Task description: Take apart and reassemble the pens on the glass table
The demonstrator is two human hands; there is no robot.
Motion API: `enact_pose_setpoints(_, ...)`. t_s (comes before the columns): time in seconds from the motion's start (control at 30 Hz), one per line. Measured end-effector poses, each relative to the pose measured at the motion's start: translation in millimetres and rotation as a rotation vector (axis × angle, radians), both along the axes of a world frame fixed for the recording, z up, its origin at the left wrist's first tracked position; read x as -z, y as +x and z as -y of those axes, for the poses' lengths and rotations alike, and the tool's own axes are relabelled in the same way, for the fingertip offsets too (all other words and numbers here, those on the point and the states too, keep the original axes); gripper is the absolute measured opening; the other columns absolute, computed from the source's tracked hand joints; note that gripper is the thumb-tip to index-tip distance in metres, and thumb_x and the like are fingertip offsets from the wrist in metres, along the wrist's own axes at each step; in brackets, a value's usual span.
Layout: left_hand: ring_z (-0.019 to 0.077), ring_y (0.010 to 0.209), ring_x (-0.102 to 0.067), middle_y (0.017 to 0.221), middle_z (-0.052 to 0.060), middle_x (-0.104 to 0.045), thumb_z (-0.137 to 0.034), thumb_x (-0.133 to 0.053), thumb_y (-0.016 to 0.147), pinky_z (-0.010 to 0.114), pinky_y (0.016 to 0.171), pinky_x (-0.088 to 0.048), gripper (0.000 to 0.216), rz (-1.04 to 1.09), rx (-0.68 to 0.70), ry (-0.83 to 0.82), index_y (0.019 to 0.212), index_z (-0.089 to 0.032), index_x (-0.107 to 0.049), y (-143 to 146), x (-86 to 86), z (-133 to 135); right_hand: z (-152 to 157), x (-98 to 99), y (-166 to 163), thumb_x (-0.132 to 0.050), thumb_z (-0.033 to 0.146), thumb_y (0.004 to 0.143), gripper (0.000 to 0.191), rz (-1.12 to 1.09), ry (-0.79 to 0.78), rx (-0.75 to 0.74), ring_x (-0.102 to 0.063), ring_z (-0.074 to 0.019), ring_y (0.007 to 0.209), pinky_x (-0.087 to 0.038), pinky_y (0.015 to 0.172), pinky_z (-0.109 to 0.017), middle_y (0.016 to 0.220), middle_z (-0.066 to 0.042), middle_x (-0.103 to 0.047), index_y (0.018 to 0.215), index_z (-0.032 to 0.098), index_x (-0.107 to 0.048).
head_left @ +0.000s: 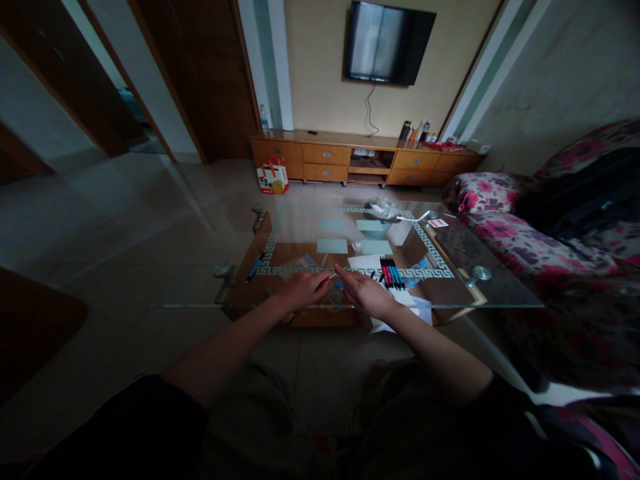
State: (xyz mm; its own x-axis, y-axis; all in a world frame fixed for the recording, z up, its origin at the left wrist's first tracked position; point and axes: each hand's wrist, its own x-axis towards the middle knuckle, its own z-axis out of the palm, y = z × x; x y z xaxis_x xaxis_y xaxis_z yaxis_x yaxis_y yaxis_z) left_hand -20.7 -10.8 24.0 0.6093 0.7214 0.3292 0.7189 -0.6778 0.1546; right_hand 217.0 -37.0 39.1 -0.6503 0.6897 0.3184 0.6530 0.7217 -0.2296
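Observation:
Above the near edge of the glass table (300,220), my left hand (304,289) is closed, pinching a slim pen part (330,277) that looks pale and reddish. My right hand (367,293) reaches in from the other side with its fingers together, the tips almost meeting the left hand's. What those right fingers hold, if anything, is too small to make out. Just right of that hand lies a row of pens (393,273) in red, black and blue, on white paper (407,298). Small black pieces (373,275) lie between the hand and the row.
A blue-and-black pen (256,265) lies toward the table's left side. At the back are a plastic bag (383,208) and a red-and-white card (438,223). A floral sofa (500,230) stands right; a wooden TV cabinet (325,155) with a paper bag (273,179) lies beyond.

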Motion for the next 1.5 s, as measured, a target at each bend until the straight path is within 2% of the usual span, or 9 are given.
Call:
enact_pose_setpoints(0.67,0.0160,0.066,-0.064,0.081,0.004,-0.072,-0.031,-0.045,0.095,0.024,0.062,-0.044,0.028,0.015,-0.014,0.023,0.114,-0.023,-0.064,0,-0.3,0,0,-2.4,1,-0.049,0.017,0.093,0.069,0.011,-0.044,0.021,-0.059,-0.0253,0.112,-0.049,0.096,-0.041,0.127,-0.016,-0.060,0.155,0.018,-0.020)
enact_pose_setpoints(0.83,0.0160,0.065,-0.064,0.080,0.003,-0.071,-0.031,-0.045,0.095,0.024,0.060,-0.043,0.028,0.014,-0.014,0.021,0.114,-0.023,-0.064,0,-0.7,1,-3,1.0,7,-0.051,0.020,0.092,0.061,-0.078,-0.056,0.132,-0.060,-0.0236,0.111,-0.049,0.095,-0.038,0.128,-0.013,-0.061,0.150,0.021,-0.031)
enact_pose_setpoints(0.97,0.0160,0.062,-0.063,0.077,0.003,-0.071,-0.030,-0.045,0.095,0.025,0.058,-0.042,0.027,0.014,-0.011,0.044,0.114,-0.024,-0.064,0,0.5,1,-10,6.9,15,-0.051,0.025,0.093,0.041,-0.236,-0.041,0.301,-0.066,-0.0202,0.094,-0.052,0.085,-0.034,0.118,-0.009,-0.067,0.134,0.023,-0.052)
enact_pose_setpoints(1.07,0.0156,0.061,-0.062,0.077,0.003,-0.071,-0.030,-0.046,0.094,0.025,0.058,-0.042,0.028,0.018,-0.011,0.046,0.114,-0.023,-0.064,0,2.8,1,-13,8.4,19,-0.051,0.031,0.095,0.027,-0.339,-0.033,0.363,-0.066,-0.0174,0.080,-0.052,0.075,-0.029,0.103,-0.006,-0.071,0.117,0.021,-0.061)
enact_pose_setpoints(1.23,0.0155,0.062,-0.063,0.077,0.003,-0.071,-0.030,-0.047,0.094,0.024,0.059,-0.043,0.028,0.006,-0.019,0.035,0.115,-0.023,-0.065,0,5.1,1,-13,6.6,22,-0.050,0.029,0.095,0.022,-0.396,-0.011,0.387,-0.065,-0.0163,0.072,-0.048,0.070,-0.026,0.088,-0.005,-0.072,0.108,0.019,-0.064)
enact_pose_setpoints(1.5,0.0156,0.063,-0.064,0.079,0.003,-0.072,-0.031,-0.046,0.095,0.024,0.059,-0.043,0.028,-0.016,-0.024,0.025,0.115,-0.023,-0.065,-1,2.9,3,-12,6.4,21,-0.052,0.029,0.092,0.020,-0.394,0.002,0.429,-0.065,-0.0162,0.073,-0.047,0.069,-0.026,0.085,-0.004,-0.071,0.104,0.020,-0.066)
